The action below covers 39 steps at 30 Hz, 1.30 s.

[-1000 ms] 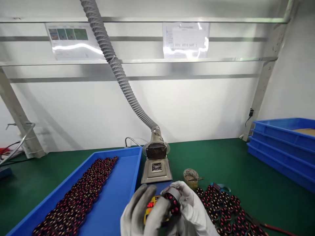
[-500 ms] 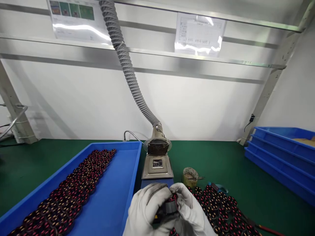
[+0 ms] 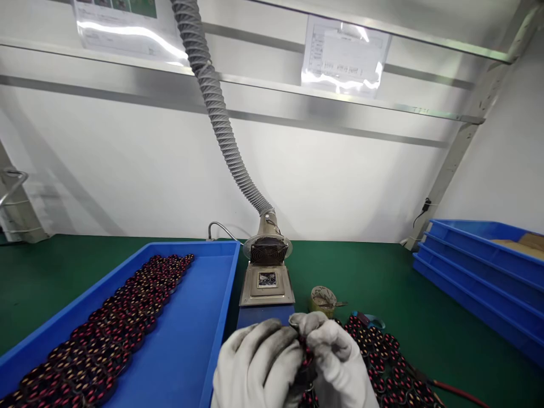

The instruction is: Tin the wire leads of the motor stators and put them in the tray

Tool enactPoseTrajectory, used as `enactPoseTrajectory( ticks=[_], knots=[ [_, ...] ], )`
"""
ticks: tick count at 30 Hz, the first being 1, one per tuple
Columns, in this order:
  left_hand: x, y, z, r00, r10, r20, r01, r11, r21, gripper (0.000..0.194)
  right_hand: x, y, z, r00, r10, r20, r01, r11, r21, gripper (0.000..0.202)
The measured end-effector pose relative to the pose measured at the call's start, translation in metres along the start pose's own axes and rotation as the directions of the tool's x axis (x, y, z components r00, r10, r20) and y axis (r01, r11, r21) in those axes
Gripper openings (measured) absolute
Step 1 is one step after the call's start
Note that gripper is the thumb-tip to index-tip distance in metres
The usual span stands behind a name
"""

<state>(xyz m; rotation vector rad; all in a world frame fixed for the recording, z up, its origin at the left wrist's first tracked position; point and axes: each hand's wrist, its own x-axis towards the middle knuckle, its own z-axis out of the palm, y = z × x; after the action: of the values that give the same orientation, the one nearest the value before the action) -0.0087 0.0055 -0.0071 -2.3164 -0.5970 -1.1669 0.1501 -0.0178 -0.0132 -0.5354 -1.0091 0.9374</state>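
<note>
Both my hands wear white gloves with grey-stained fingers and meet at the bottom centre. My left hand (image 3: 257, 365) is closed around a motor stator (image 3: 307, 362), a small black ring with red windings, mostly covered by the fingers. At the stator's top edge, my right hand (image 3: 338, 357) has thumb and fingertips pressed together; whether a wire lies between them is hidden. Just right of my hands lies a pile of similar stators (image 3: 385, 362) on the green table. More stators (image 3: 110, 323) stand in rows in the blue tray (image 3: 178, 340) at left.
Beyond my hands stands a metal-topped box (image 3: 267, 290) with a small shiny square opening, under a hood (image 3: 268, 249) on a grey hose (image 3: 232, 147). A small tub (image 3: 322, 300) holds a thin tool. Stacked blue trays (image 3: 476, 272) stand right; a red-handled tool (image 3: 459, 392) lies near the pile.
The view has shifted slightly. My left fingers now cover more of the stator, and my right fingertips have moved to its top edge in a tighter pinch.
</note>
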Motion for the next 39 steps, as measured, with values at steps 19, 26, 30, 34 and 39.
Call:
enactPoseTrajectory(
  ticks=[19,26,30,34,39],
  knots=[
    [0.000,-0.004,0.003,0.972,-0.215,0.091,0.230,0.821,-0.523,0.027,-0.007,0.014,0.005,0.913,0.409,0.015,-0.407,0.905,0.122,0.029],
    [-0.007,-0.004,-0.001,0.710,-0.693,0.126,0.523,0.398,-0.753,0.019,-0.014,0.010,0.010,0.874,0.471,0.117,-0.484,0.861,0.156,0.036],
    [-0.005,0.000,-0.010,0.750,-0.558,0.355,0.643,0.490,-0.588,0.046,-0.015,0.002,0.009,0.855,0.487,0.178,-0.514,0.842,0.165,0.039],
    [0.002,0.003,-0.004,0.874,-0.412,0.257,0.476,0.620,-0.624,0.051,-0.014,-0.002,0.012,0.849,0.494,0.187,-0.523,0.837,0.161,0.035],
    [0.005,0.002,0.005,0.845,-0.526,0.096,0.379,0.464,-0.801,0.010,-0.007,0.004,0.015,0.838,0.503,0.210,-0.534,0.835,0.130,0.029]
  ],
)
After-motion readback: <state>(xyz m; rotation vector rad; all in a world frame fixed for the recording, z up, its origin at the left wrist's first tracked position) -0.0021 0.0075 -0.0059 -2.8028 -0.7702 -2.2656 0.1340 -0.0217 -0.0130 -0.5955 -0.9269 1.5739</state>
